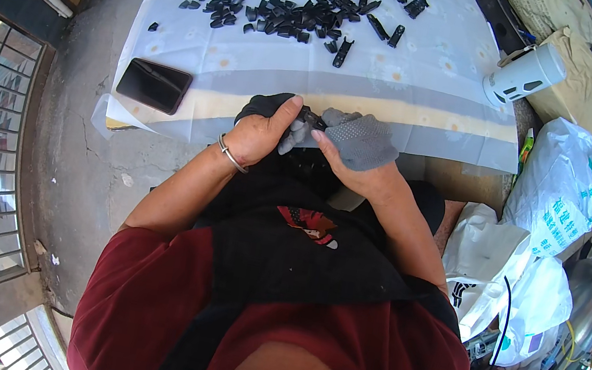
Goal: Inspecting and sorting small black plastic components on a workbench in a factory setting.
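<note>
Right of the one phone (154, 86), we are keeping our two hands close together: the left hand (268, 126) is pinching one small black part (311, 118) between thumb and fingers, while the right hand (361, 145) is curling against its right end, whether gripping or only touching we cannot tell. We are judging it light, stiff and perhaps slick, best held by its sides. Beyond the phone on the tabletop (432, 94), one single piece (153, 26) is lying apart; far right of the phone, one white tumbler (531, 73) is standing; beyond and rightward, loose black parts (286, 19) are overlapping, too jumbled for us to count.
</note>
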`<action>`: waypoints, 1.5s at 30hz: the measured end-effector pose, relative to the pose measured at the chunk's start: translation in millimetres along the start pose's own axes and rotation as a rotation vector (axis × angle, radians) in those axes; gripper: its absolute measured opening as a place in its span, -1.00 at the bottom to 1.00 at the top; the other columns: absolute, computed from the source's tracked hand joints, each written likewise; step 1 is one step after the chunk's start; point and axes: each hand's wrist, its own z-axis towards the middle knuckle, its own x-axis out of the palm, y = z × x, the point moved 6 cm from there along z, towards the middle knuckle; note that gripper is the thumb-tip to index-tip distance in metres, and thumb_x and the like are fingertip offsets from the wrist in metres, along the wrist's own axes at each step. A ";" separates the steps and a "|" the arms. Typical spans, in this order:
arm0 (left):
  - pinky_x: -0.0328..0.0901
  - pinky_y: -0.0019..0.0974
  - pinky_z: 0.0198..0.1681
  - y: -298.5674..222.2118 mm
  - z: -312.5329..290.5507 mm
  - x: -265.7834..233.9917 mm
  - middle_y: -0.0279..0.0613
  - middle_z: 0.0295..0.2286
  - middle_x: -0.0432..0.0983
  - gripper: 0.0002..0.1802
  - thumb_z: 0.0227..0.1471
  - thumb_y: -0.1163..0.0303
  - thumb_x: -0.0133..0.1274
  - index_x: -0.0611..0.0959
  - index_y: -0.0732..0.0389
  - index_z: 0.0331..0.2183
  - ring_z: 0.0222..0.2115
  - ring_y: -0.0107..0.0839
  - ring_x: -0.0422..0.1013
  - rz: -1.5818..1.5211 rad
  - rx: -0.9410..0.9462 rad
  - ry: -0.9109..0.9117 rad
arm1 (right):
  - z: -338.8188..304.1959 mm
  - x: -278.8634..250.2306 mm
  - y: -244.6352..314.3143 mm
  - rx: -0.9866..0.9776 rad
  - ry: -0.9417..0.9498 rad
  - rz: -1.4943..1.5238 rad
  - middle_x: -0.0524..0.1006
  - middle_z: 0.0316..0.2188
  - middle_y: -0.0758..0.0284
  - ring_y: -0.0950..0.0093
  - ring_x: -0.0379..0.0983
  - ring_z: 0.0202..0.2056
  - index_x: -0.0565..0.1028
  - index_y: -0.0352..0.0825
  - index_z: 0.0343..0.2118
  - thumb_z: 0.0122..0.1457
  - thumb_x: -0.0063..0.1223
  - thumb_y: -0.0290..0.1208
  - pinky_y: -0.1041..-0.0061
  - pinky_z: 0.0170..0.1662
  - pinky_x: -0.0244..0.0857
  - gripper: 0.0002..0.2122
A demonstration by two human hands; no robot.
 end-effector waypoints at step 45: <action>0.25 -0.25 -0.35 -7.5 -2.7 4.0 -0.01 -0.52 0.47 -0.54 0.09 0.10 -0.27 0.54 0.30 -0.43 -0.47 -0.14 0.40 0.148 0.016 0.078 | -5.2 -3.1 16.3 -0.048 -0.012 -0.169 0.46 -0.46 0.28 0.27 0.36 -0.40 0.45 -0.31 -0.39 0.00 0.01 -0.27 0.33 -0.32 0.21 -0.79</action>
